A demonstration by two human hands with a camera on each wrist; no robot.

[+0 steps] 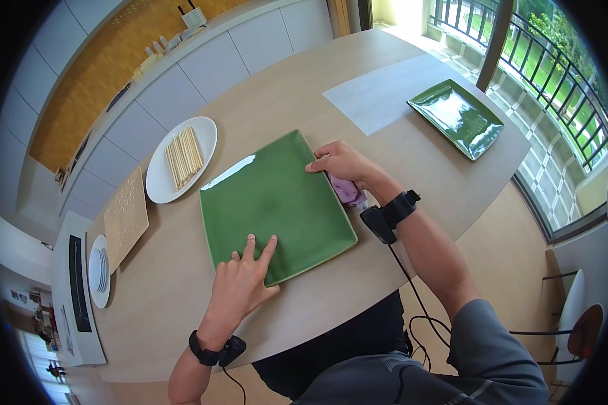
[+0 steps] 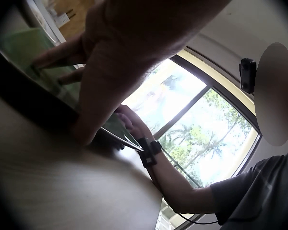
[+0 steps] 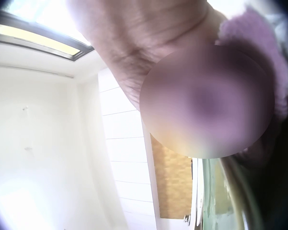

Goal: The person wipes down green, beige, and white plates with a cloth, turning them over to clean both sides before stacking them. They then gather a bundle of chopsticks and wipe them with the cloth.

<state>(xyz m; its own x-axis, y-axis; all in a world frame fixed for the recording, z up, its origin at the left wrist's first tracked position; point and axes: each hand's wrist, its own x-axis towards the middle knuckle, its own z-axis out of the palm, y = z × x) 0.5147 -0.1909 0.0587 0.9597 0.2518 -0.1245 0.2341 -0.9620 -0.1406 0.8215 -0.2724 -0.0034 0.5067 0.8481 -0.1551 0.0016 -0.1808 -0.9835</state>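
Note:
A large square green plate (image 1: 270, 202) lies in front of me, its near edge slightly above the table in the left wrist view. My left hand (image 1: 242, 280) rests its straight fingers on the plate's near left part, thumb by the near edge. My right hand (image 1: 348, 165) grips the right edge, thumb on top and the other fingers hidden below. A pink cloth (image 1: 346, 190) is bunched under that hand, beside the plate's edge; it also shows against the palm in the right wrist view (image 3: 259, 38).
On the wooden table (image 1: 304, 317), a white oval plate (image 1: 159, 182) bears several pale sticks. A patterned beige board (image 1: 127, 219) and a white dish (image 1: 100, 297) with small plates stand left. A rectangular green plate (image 1: 456, 118) sits far right, beside a whitish sheet (image 1: 371, 101). Cables hang from both wrists.

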